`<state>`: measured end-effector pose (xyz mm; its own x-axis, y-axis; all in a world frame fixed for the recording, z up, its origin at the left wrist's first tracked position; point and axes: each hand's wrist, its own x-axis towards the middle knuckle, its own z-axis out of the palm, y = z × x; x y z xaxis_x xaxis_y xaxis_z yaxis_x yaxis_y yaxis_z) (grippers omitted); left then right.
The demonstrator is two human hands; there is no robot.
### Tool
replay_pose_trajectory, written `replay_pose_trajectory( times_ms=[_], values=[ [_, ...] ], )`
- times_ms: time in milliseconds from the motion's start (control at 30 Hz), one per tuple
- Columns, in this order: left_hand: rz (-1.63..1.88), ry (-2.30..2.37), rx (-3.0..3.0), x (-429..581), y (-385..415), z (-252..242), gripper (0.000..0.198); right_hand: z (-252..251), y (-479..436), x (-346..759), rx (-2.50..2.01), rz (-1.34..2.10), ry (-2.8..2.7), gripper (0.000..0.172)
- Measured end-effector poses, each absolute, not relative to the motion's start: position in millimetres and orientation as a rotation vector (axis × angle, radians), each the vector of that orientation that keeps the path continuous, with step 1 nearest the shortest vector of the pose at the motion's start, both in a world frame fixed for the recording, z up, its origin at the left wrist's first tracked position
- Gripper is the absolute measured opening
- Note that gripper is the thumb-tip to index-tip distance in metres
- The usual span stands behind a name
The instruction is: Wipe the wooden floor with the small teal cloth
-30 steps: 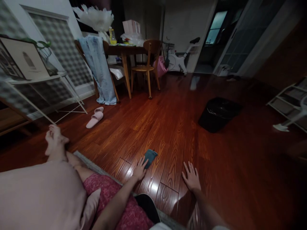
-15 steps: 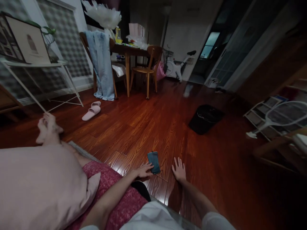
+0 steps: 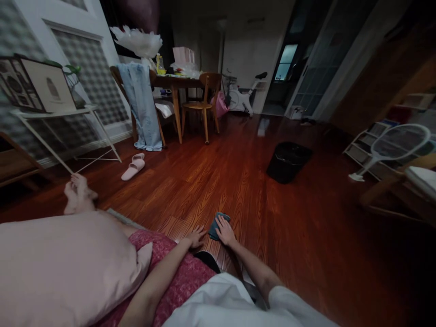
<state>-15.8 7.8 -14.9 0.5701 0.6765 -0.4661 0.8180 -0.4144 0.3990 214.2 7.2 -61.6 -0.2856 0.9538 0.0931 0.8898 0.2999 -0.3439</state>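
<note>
One teal cloth is lying on the floor, its long axis running away from the person, far end leaning right. Of two grips, the right grip is resting over the cloth's right side, fingers extended, uncurled; the left grip is lying spread and empty just left of it. One black bin is standing beyond.

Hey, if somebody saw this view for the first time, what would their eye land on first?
Probably the big pale pink pillow filling the lower left. Next, near the lower middle, the right hand spread over a small teal cloth on the glossy red-brown floor. Farther off, light-blue jeans hang at upper left, and a black bin stands right of centre.
</note>
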Motion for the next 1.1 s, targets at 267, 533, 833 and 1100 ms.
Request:
replay_pose_trajectory(
  times_ms=[267,533,833,1100],
  values=[
    [-0.336,1.217,2.199,-17,12,-20,0.074,-82,-62,329,-1.659,0.332,-2.249,0.053],
    [-0.358,1.243,2.203,-16,11,-20,0.074,-111,-116,383,-2.093,-0.028,-1.709,0.059],
    [-0.384,1.214,2.231,-20,12,-20,0.073,-95,-46,313,-2.285,0.082,-1.6,0.078],
    [-0.315,1.221,2.159,-20,9,-19,0.073,-89,-69,250,-1.816,0.165,-2.203,0.066]
  ],
)
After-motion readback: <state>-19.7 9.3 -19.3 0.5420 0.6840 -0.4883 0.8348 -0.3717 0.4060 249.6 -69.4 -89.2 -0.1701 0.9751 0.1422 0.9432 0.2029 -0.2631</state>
